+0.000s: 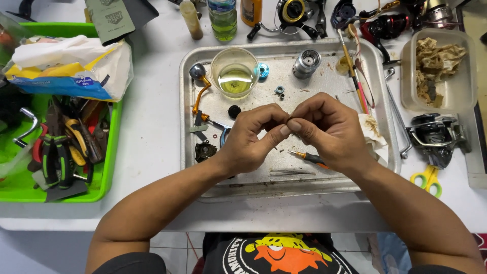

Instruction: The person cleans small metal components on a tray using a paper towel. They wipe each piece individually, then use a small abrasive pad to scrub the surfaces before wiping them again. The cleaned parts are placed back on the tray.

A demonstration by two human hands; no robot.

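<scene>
Metal tray (188, 152): cup (234, 71), spool (306, 63), screwdriver (309, 158).

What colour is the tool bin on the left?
Bright green; the tool bin shows clearly in the head view.

This is a repair workbench: fishing reels (436, 137) lie right of the hands, a green tool tray (109, 167) left, a metal parts tray (284, 177) beneath them.

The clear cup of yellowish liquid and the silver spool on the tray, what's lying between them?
In the head view, a small blue ring-shaped part lies between the clear cup and the silver spool, right beside the cup; the remaining stretch of metal tray toward the spool is bare.
</scene>
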